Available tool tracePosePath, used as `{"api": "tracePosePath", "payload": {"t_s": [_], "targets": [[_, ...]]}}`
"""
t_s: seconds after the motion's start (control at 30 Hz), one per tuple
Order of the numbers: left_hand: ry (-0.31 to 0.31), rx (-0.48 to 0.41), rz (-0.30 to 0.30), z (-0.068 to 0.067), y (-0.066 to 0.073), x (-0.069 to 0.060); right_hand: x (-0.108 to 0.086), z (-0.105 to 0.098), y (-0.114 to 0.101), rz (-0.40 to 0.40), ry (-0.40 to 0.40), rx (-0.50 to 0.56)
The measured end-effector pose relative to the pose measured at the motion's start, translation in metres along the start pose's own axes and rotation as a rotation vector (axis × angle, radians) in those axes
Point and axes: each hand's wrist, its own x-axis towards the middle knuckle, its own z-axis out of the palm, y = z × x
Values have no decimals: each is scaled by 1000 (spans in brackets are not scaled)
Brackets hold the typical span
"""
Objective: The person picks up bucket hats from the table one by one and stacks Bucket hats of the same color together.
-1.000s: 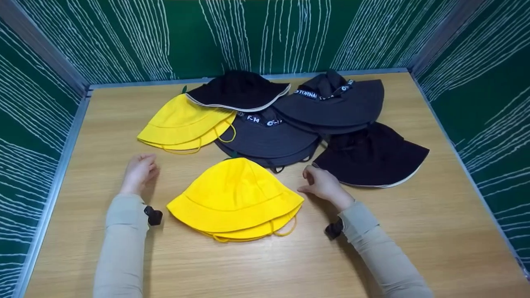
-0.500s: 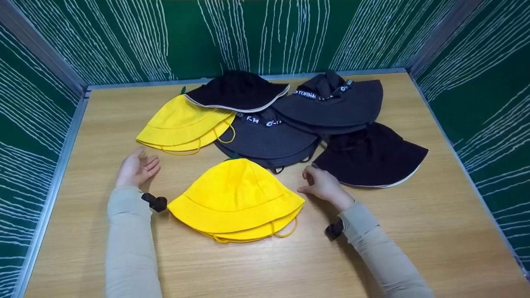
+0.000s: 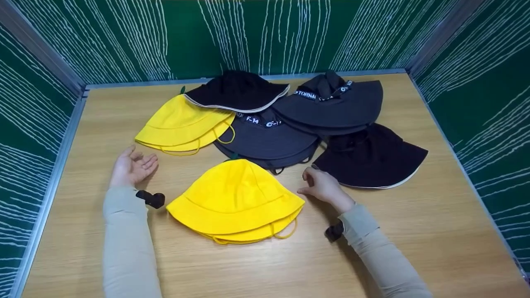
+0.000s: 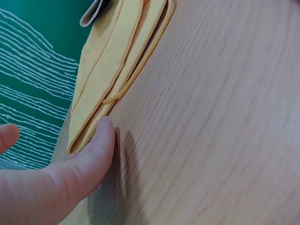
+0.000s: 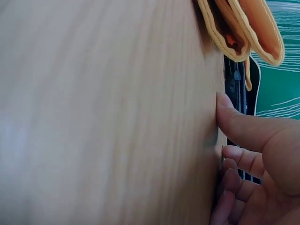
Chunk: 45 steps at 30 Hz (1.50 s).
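Note:
A yellow bucket hat [image 3: 238,198], folded flat with a cord at its brim, lies at the front middle of the table. My left hand [image 3: 131,167] is palm up with relaxed fingers, just below the brim of a second yellow hat [image 3: 182,120]. Its thumb [image 4: 101,145] appears close to that hat's edge in the left wrist view; whether they touch I cannot tell. My right hand [image 3: 323,186] rests on the table with loosely bent fingers and nothing in them. It sits between the front yellow hat and a black hat [image 3: 372,159] with a pale rim.
Behind lie a black hat [image 3: 236,91] overlapping the rear yellow one, a dark grey hat [image 3: 269,138] with a lettered band, and another dark grey hat [image 3: 335,105]. Green panels [image 3: 194,41] with white streaks enclose the wooden table [image 3: 248,273] at the back and sides.
My left hand has turned palm up, its fingers loosening, and has shifted slightly left. The right hand and the hats have stayed in place.

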Motion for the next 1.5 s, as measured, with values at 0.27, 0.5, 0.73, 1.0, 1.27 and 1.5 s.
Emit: {"api": "tracePosePath", "payload": {"t_s": [0.27, 0.5, 0.73, 1.0, 1.27, 1.5], "targets": [[6, -186, -23, -5, 0, 5, 1, 1, -1, 7, -3, 10], [-15, -243, -32, -8, 0, 8, 1, 0, -4, 6, -12, 20], [-25, -218, -33, -9, 3, 10, 2, 1, -5, 1, -3, 16], [-19, -244, -69, -4, 6, 11, 1, 2, -3, 5, -15, -14], [56, 14, 10, 20, 3, 18, 0, 0, -1, 13, -7, -1], [219, 517, 138, 59, -7, 14, 2, -2, -1, 11, -6, 3]]}}
